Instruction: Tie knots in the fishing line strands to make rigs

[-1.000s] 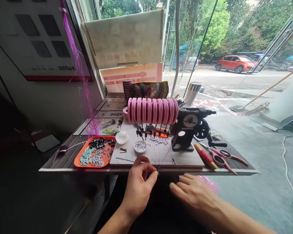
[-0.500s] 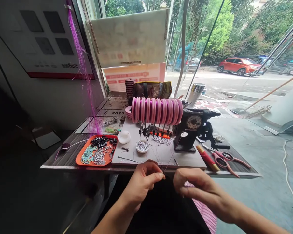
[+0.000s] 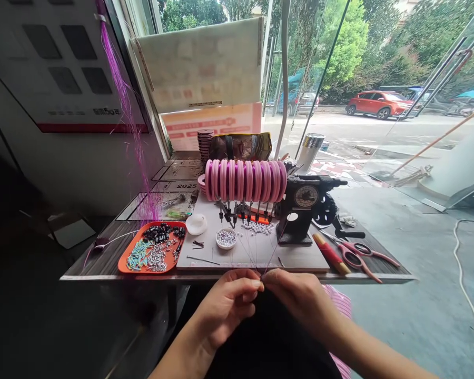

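Note:
My left hand [image 3: 227,305] and my right hand [image 3: 296,297] meet fingertip to fingertip just below the table's front edge. Both pinch the gathered ends of several thin threads [image 3: 260,252]. The threads run up over the grey work board [image 3: 300,258] to a row of pink spools [image 3: 245,180] on a black winding machine [image 3: 304,208]. Small dark weights hang under the spools.
An orange tray [image 3: 123,263] of beads and small parts lies at the left. A small bowl of white beads [image 3: 226,238] and a white dish [image 3: 196,223] stand on the board. Red-handled scissors [image 3: 359,255] and a red stick [image 3: 331,253] lie to the right. Purple strands [image 3: 122,105] hang at the left.
My right hand has risen from lying flat below the table and closed on the thread ends beside my left hand. My left hand has kept its pinch.

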{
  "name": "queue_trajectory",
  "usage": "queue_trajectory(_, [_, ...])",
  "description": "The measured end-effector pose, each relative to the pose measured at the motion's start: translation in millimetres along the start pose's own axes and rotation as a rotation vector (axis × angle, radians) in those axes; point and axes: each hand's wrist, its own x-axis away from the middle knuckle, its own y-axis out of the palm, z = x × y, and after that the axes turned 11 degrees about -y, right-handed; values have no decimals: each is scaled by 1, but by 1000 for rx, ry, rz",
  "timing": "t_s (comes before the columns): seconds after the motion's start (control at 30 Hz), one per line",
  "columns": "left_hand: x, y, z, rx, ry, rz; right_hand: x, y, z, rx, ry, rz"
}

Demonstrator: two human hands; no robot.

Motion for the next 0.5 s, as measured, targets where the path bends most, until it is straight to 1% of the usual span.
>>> queue_trajectory(0.07, [-1, 0, 0, 5, -1, 6, 3, 3, 1, 220, -147, 23])
queue_trajectory(0.13, [-3, 0, 0, -5, 8, 22, 5, 5, 2, 335, -234, 39])
queue_trajectory(0.27, [-3, 0, 3, -132, 64, 84, 5, 5, 3, 394, -240, -4])
queue_trajectory(0.43, [-1, 2, 4, -262, 124, 136, 7, 6, 0, 475, -272, -117])
queue_trajectory(0.47, [-1, 1, 3, -308, 164, 155, 7, 5, -3, 477, -283, -150])
queue_trajectory(0.5, [0, 0, 3, -377, 237, 189, 7, 4, -6, 473, -295, -183])
